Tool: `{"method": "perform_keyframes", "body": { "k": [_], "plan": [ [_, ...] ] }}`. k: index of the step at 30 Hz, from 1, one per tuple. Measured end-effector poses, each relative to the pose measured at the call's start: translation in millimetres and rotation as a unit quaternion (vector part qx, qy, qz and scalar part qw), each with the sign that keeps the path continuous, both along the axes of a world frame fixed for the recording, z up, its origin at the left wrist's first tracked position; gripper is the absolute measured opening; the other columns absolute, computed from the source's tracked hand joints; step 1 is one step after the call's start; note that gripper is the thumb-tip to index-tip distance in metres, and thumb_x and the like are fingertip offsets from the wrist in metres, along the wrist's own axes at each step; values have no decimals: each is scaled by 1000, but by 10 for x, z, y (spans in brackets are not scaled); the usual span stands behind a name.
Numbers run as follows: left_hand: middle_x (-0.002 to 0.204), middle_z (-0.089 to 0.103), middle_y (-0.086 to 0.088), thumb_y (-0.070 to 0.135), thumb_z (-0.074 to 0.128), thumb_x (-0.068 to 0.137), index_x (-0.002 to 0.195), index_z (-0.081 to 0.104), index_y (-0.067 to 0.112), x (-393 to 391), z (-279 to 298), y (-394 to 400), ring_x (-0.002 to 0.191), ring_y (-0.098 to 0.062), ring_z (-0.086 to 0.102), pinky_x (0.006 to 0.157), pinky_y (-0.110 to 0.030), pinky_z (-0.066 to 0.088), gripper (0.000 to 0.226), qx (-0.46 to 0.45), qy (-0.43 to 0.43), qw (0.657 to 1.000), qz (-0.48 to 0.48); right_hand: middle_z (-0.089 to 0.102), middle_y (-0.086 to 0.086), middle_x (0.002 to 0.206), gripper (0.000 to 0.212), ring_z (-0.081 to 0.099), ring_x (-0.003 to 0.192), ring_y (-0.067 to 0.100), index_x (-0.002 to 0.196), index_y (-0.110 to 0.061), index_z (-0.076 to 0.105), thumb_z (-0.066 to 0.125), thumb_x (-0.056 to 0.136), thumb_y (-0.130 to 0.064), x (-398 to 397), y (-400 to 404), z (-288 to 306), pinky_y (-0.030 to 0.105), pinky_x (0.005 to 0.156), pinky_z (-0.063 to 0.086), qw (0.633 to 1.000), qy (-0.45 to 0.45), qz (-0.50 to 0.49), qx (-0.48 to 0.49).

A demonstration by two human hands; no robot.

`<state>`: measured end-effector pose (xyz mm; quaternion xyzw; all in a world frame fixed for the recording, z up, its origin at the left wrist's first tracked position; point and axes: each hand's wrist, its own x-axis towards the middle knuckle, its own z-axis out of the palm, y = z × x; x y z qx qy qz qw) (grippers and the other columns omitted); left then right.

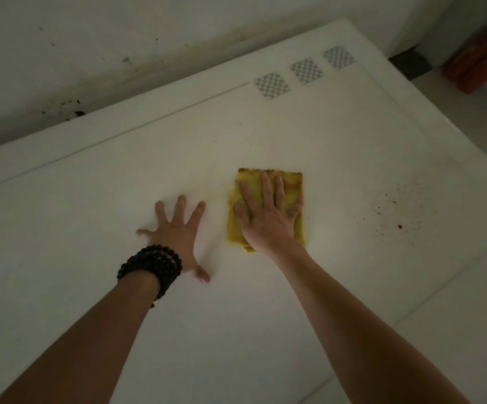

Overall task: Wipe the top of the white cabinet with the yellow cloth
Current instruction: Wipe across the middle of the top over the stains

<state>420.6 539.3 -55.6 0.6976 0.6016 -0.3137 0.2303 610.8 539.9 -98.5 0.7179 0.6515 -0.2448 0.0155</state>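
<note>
The white cabinet top (90,217) fills most of the view. A folded yellow cloth (290,186) lies flat on it right of centre. My right hand (268,214) rests palm down on the cloth, fingers stretched out and pressing it to the surface. My left hand (178,231) lies flat on the bare cabinet top just left of the cloth, fingers spread, holding nothing. A dark beaded bracelet (152,266) wraps the left wrist.
Brown crumbs and specks (399,211) are scattered on the top to the right of the cloth. Three grey chequered squares (306,70) sit near the back edge. A stained wall (105,53) runs behind. An orange-red object (481,65) lies beyond the cabinet's right corner.
</note>
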Motion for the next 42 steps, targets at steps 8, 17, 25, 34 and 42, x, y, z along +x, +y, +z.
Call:
{"method": "perform_keyframes", "body": {
  "k": [8, 17, 25, 34, 42],
  "plan": [
    [154, -36, 1, 72, 83, 44, 144, -31, 39, 4, 24, -48, 143, -41, -22, 104, -70, 28, 155, 22, 2, 1000, 1, -26, -6, 167, 58, -32, 150, 26, 156, -52, 2, 13, 101, -64, -285, -736, -4, 71, 108, -23, 998, -15, 66, 10],
    [154, -36, 4, 70, 84, 45, 143, -31, 43, -27, -12, -34, 143, -38, -25, 104, -73, 23, 153, 14, -7, 1000, 12, -24, -5, 168, 57, -28, 152, 26, 157, -50, -4, 12, 103, -61, -190, 109, -31, 69, 110, -23, 999, -13, -36, 4],
    [154, -36, 0, 66, 86, 47, 145, -30, 38, 11, 39, -18, 142, -43, -24, 101, -76, 25, 154, 8, -10, 1000, 5, -21, 0, 169, 61, -24, 153, 30, 158, -48, 0, 17, 101, -62, -233, -949, -20, 69, 110, -22, 999, -32, -8, 17],
    [154, -37, -2, 69, 84, 47, 144, -33, 36, 0, 32, -19, 141, -46, -24, 100, -76, 27, 155, 6, -8, 1000, -7, -23, -8, 168, 59, -25, 153, 26, 156, -53, 2, 17, 101, -66, -26, -400, -6, 71, 113, -17, 999, -50, -13, 6],
    [151, -41, -3, 69, 83, 50, 143, -35, 35, 7, -5, 24, 140, -47, -26, 100, -77, 25, 154, -5, 3, 1000, -11, -20, -6, 169, 59, -21, 154, 26, 156, -53, -1, 17, 101, -63, 157, 371, -26, 71, 114, -14, 999, -49, 3, 5]
  ]
}}
